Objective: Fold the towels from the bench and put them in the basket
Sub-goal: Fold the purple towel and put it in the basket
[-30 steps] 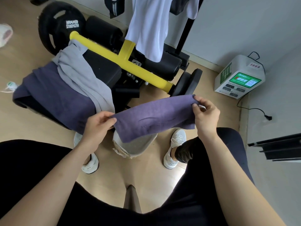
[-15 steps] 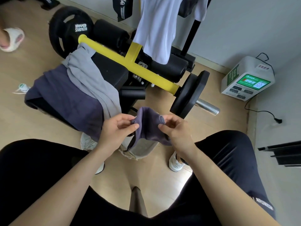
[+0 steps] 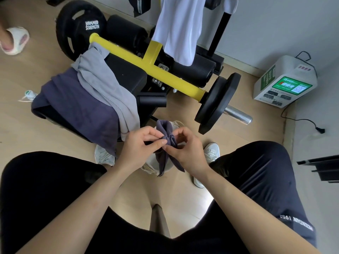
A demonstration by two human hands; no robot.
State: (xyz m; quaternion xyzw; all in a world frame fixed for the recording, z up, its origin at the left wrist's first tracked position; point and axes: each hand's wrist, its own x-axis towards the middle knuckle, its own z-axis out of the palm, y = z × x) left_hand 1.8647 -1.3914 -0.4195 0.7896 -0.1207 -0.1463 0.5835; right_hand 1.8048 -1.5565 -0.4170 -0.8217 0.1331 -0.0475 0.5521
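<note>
A small purple towel hangs doubled over between my hands, its ends dangling down. My left hand and my right hand both pinch it at its top edge, fingertips almost touching. Right under the towel stands a pale basket on the floor between my feet, mostly hidden by the towel and my hands. On the black bench to the left lie a dark purple towel and a light grey towel draped over it.
A yellow bar with black weight plates crosses behind the bench. White cloth hangs from a rack above. A white charging box sits by the wall at right. Another person's slippered foot is at far left.
The purple towel was stretched wide between my hands; I brought both hands together, folding it in half, and it now hangs lower over the basket.
</note>
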